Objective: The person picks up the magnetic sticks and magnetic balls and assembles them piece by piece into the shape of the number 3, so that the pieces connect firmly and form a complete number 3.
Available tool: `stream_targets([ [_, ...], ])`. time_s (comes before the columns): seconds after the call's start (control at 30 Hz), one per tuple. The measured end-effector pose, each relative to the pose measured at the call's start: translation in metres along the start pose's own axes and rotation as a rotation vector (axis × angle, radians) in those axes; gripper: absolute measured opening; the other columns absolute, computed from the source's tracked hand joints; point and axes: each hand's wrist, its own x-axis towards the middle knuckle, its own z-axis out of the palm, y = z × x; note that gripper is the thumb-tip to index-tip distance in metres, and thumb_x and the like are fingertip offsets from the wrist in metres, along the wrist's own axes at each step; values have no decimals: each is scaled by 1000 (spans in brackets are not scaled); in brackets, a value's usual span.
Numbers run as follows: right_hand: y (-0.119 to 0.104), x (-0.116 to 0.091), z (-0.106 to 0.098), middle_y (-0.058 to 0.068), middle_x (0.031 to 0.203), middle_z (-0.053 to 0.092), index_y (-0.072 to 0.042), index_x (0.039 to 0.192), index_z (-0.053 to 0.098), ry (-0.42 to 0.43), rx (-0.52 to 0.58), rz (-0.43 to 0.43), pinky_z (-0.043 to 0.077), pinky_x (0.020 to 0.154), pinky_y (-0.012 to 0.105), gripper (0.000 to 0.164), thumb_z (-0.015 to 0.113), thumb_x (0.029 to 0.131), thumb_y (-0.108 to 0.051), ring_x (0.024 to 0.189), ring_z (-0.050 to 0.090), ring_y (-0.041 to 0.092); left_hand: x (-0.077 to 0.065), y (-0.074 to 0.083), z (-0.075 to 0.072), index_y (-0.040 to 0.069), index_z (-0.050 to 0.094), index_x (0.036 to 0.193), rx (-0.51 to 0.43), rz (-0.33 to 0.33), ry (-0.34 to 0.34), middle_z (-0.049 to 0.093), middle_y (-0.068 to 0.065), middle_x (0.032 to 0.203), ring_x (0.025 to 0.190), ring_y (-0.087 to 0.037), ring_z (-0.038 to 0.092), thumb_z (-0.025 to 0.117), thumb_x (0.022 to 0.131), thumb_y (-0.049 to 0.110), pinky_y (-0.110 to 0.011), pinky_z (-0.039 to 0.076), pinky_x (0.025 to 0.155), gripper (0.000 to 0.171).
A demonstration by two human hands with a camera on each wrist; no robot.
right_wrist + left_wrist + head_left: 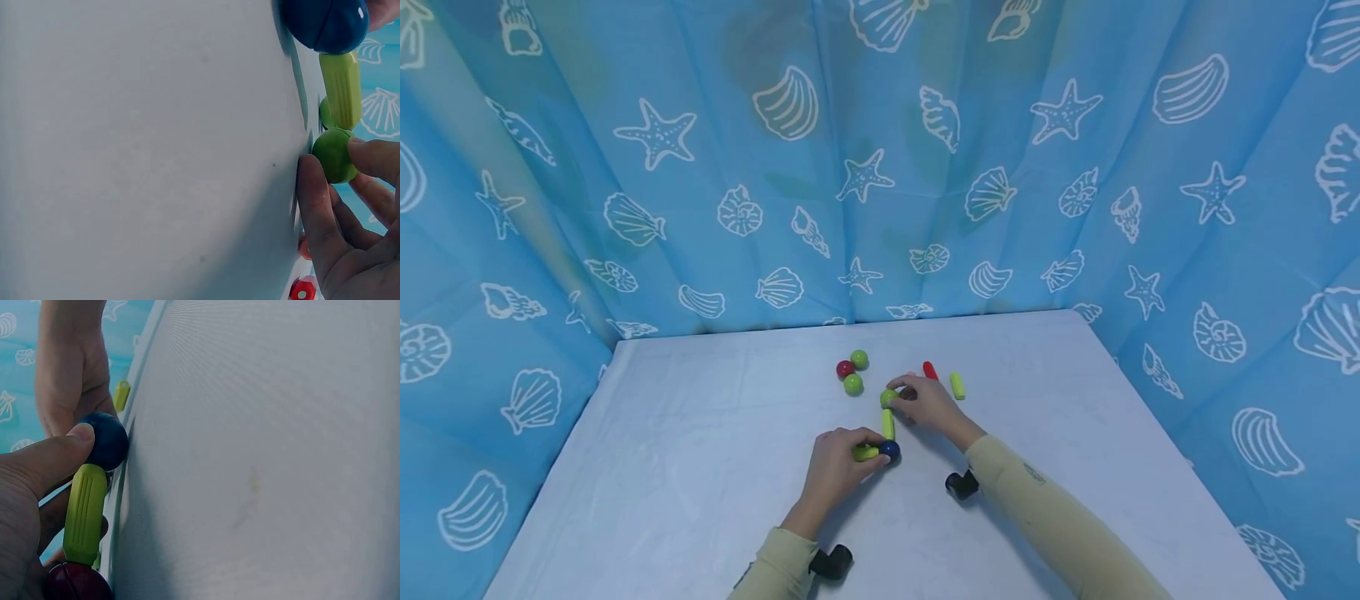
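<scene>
My left hand (pixel 837 460) pinches a dark blue ball (pixel 891 451), its thumb lying on the ball in the left wrist view. From that ball a yellow-green stick (pixel 85 515) runs back to a dark red ball (pixel 78 583), which the hand hides in the head view. A second yellow-green stick (pixel 888 424) extends away from the blue ball to a green ball (pixel 334 155). My right hand (pixel 927 405) pinches this green ball between thumb and fingers. The joined pieces lie low over the white table (pixel 700 450).
Beyond the hands, a red ball (pixel 846 369) sits with two green balls, one at the back (pixel 859 359) and one nearer (pixel 853 384). Past the right hand lie a red stick (pixel 930 370) and a loose yellow-green stick (pixel 957 385). A blue shell-patterned curtain (pixel 865 225) surrounds the table.
</scene>
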Motion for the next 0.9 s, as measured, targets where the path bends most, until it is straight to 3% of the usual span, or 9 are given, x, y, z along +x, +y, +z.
stream_targets([
  [0.53, 7, -6, -1, 1, 104, 70, -22, 129, 68, -28, 45, -16, 58, 70, 28, 32, 70, 97, -28, 80, 66, 14, 1, 2, 0, 24, 78, 106, -9, 7, 4, 74, 13, 96, 90, -13, 62, 83, 86, 33, -52, 44, 96, 23],
  [0.9, 8, -7, 1, 1, 106, 69, -21, 128, 68, -12, 54, -27, 58, 69, 27, 32, 71, 97, -27, 88, 66, 15, 1, 2, 3, 24, 78, 106, -4, 9, 12, 74, 12, 96, 88, -12, 61, 83, 85, 33, -45, 45, 90, 23],
])
